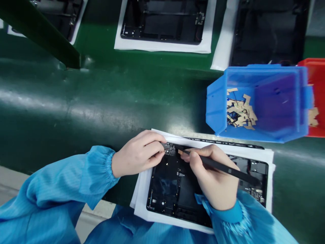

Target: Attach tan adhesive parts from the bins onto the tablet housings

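A black tablet housing [188, 193] lies with its inside facing up on white sheets [142, 203] in front of me. My right hand [215, 173] grips black tweezers [223, 166], whose tip points at the housing's upper edge. By that tip is a small tan piece [180, 152]; whether the tweezers pinch it I cannot tell. My left hand [142, 152] rests at the housing's upper left corner with its fingertips pressed together beside a small metallic part [169, 149]. Anything between those fingertips is hidden.
A blue bin [266, 132] holding several tan-backed small parts [241, 112] stands at the right, with a red bin [317, 98] beside it. More housings [165, 27] lie on white sheets along the back. A dark green bar [45, 37] crosses the upper left, above the green table [101, 95].
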Available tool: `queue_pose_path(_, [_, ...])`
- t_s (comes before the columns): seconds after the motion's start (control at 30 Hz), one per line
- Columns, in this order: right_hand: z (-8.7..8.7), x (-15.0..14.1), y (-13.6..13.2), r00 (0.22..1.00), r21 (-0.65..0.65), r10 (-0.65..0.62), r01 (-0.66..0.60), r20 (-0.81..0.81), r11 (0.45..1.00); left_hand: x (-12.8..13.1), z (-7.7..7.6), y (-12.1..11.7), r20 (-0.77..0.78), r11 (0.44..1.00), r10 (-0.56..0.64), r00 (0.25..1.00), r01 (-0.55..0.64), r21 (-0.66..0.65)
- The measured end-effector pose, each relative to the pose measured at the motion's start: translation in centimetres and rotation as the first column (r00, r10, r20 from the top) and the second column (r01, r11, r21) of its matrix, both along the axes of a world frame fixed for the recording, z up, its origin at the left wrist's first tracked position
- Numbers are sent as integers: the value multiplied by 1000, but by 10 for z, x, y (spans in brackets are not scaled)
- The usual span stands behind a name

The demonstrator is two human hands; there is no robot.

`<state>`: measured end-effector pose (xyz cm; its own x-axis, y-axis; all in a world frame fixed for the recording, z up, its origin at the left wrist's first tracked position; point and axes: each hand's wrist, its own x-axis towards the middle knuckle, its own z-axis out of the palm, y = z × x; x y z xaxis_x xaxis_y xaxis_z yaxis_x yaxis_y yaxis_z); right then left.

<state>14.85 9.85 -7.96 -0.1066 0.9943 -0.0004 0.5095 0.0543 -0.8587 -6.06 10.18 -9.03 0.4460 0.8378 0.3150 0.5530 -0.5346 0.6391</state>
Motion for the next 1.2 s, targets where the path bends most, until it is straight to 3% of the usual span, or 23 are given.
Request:
queue_pose_path(0.2, [1,-1,0,997,52,1,-4,72,999,2,3,1,-43,999,-12,999,14,29])
queue_pose_path(0.4, [2,-2,1,993,78,28,-37,112,996,2,5,2,-195,987,-46,980,75,141])
queue_pose_path(0.57, [2,0,1,994,87,47,-55,95,995,3,9,0,-421,964,-64,905,164,207])
queue_pose_path(0.67, [0,4,1,1000,54,-27,27,-3,998,4,11,0,-518,954,-73,852,211,212])
queue_pose_path(0.87, [-2,5,0,994,-52,-65,61,-87,997,2,10,1,-512,948,-98,853,236,213])
queue_pose_path(1.07, [-3,5,-1,992,-68,-92,87,-84,994,-1,5,0,-491,929,-149,858,292,227])
queue_pose_path(1.2, [-7,4,-3,994,-75,-90,85,-67,994,-1,8,-1,-481,952,-138,866,249,176])
